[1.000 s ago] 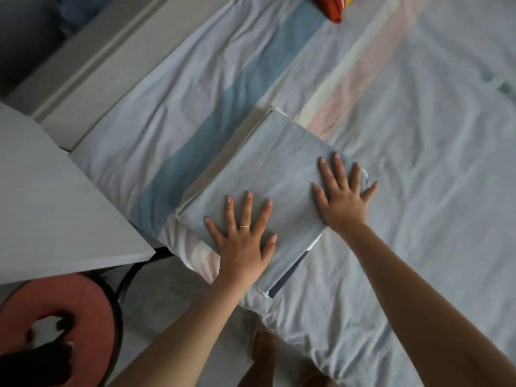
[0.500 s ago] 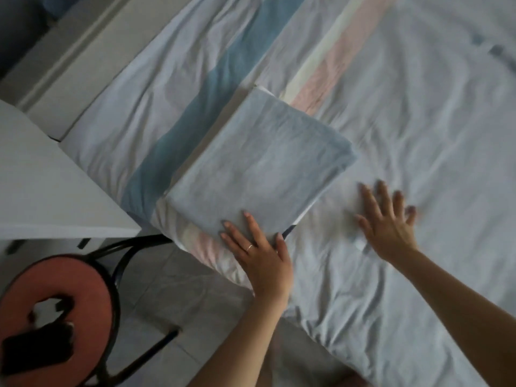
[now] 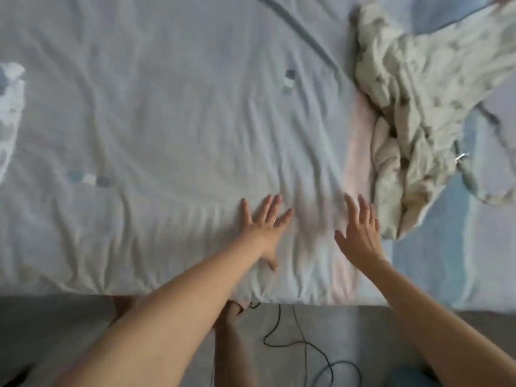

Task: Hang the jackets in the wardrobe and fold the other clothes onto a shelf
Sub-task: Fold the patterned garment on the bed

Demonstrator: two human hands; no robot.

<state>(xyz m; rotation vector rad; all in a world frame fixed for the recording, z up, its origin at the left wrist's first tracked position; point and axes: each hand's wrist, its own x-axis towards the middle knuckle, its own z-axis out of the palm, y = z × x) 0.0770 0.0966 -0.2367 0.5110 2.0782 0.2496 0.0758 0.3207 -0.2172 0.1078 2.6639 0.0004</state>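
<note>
**Both hands empty; next garment not yet taken**

Head view. The crumpled pale garment (image 3: 418, 107) lies on the bed sheet (image 3: 167, 107), untouched. The right hand (image 3: 360, 236) is just beside its near edge, and the left hand (image 3: 262, 227) is further from it. Both have fingers spread and grip nothing.

Risks, as judged:
- **Mis-sorting:** while the garment is bunched, it cannot be identified as a jacket or not.
- **Tangling:** a one-handed grab would likely lift it tangled.
- **Tripping:** a black cable (image 3: 293, 339) lies on the floor, nearer the person than the garment.
</note>
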